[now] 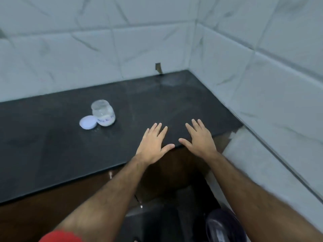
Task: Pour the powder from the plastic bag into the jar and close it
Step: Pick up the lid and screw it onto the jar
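**Both hands flat on the desk, jar standing open to the left**

You had both hands laid palm-down on the dark desk, near its front edge. Your left hand lay with fingers straight and slightly spread, thumb pointing right along the edge. Your right hand sat just beside it, fingers likewise straight and fanned, thumb pointing toward the left one. The two thumbs were near each other but apart. Neither hand held anything.

The jar stood upright on the desk, well to the left of your left hand and farther back. It was clear, with its mouth uncovered and white powder in its lower part; there was blue writing on its side, too blurred to read. Its white lid lay flat on the desk, touching or just beside the jar's lower left side.

White marbled wall tiles rose behind the desk and along its right side. A red sleeve showed at your left arm, at the bottom edge of the view.
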Demonstrator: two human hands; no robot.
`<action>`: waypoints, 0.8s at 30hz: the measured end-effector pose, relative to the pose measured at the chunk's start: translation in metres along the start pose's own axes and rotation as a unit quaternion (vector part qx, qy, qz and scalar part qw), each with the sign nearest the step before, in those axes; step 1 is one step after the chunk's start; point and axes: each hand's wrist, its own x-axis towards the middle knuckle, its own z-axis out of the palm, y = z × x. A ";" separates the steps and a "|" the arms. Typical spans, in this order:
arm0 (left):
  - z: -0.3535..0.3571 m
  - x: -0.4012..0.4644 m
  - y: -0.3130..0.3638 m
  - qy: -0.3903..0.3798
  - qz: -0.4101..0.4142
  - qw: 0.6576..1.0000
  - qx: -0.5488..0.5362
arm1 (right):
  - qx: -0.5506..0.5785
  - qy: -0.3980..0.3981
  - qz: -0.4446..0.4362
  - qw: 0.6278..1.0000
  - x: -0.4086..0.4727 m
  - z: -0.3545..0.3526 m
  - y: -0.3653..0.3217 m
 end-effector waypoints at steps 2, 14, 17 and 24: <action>-0.017 -0.004 -0.036 0.001 -0.020 1.000 0.013 | 0.002 -0.001 -0.018 1.000 0.020 -0.001 -0.035; -0.080 -0.032 -0.175 0.078 -0.127 0.989 -0.020 | 0.057 -0.048 -0.077 0.994 0.101 0.010 -0.170; -0.083 -0.028 -0.194 0.094 -0.147 0.985 -0.019 | 0.079 -0.064 -0.090 0.991 0.125 0.015 -0.188; -0.075 -0.012 -0.231 0.077 -0.251 0.965 -0.022 | 0.154 -0.118 -0.119 0.974 0.175 0.033 -0.205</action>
